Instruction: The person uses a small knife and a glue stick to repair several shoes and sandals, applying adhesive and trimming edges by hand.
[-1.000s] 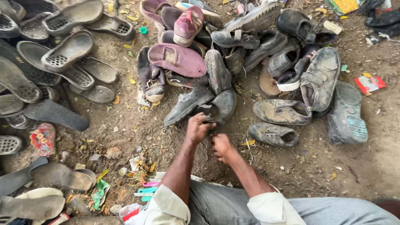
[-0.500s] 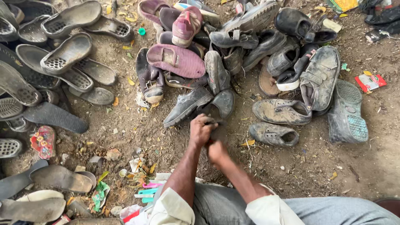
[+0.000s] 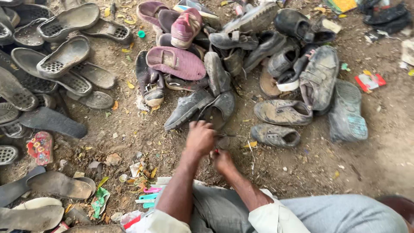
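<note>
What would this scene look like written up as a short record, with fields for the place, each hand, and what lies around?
Place: bare dirt ground strewn with litter
Left hand: fingers curled, close to a dark worn shoe; whether it grips something is unclear
Right hand: closed near a small red item, too small to identify
Ahead: pile of worn shoes, including a pink slipper
To the left: grey sandal soles
Near the knees: scraps of coloured plastic
</note>
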